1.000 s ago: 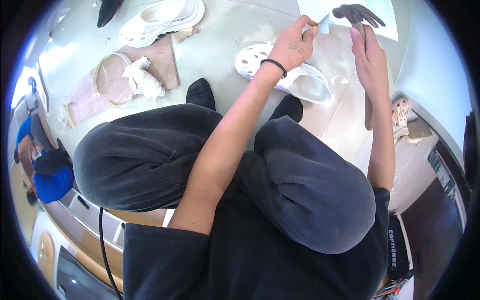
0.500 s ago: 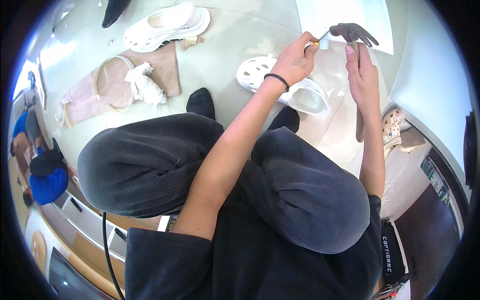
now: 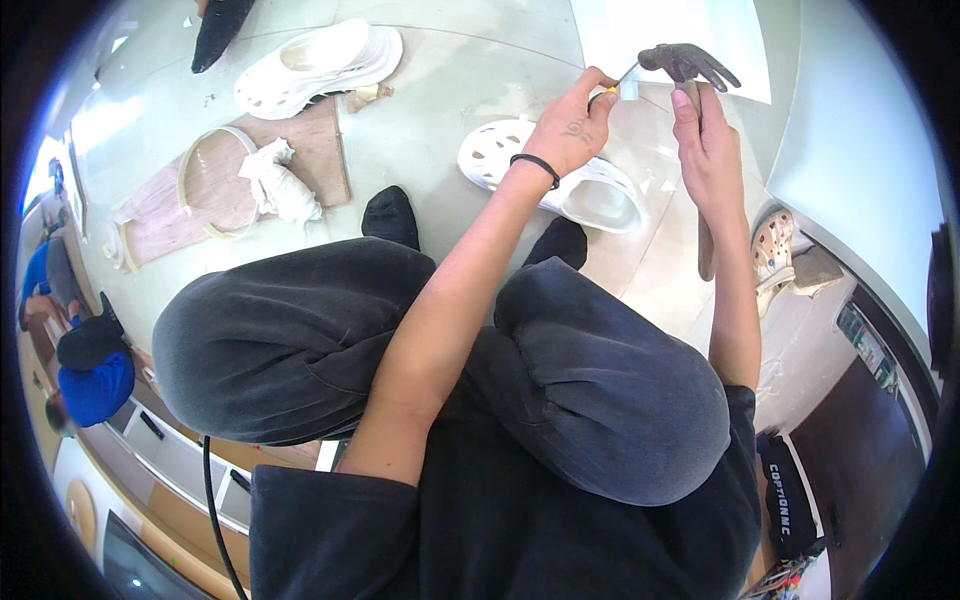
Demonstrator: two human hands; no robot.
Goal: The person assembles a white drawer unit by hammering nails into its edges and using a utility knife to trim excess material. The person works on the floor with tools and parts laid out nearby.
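The person's two hands are apart from each other at the far side of the scene, right of centre, each closed on a tool. The left hand (image 3: 572, 132) pinches a slim tool (image 3: 613, 90) with yellow on its handle between thumb and fingers; its long axis slants from near left to far right, so the thin tip leads away from that hand toward the other side. The right hand (image 3: 708, 155) is wrapped round the handle of a claw hammer (image 3: 683, 64), high up, just below the head. The handle runs near to far, its lower end showing left of the forearm, while the head lies crosswise: the striking end faces left and the claw curves off to the right.

The relation that matters is between tip and head. The tip lies just left of the striking end, either touching it or a hair short; the picture does not settle which. The left hand sits nearer and left of that meeting place, the right hand nearer and slightly right of it, and the right is the one beside the hammer head.

Beyond both tools is a white sheet (image 3: 620, 30). Near the left wrist, a white clog (image 3: 615, 200) lies on the tiled floor (image 3: 650, 270), its length running from far left to near right, and a beige clog (image 3: 773, 245) is right of the right forearm.
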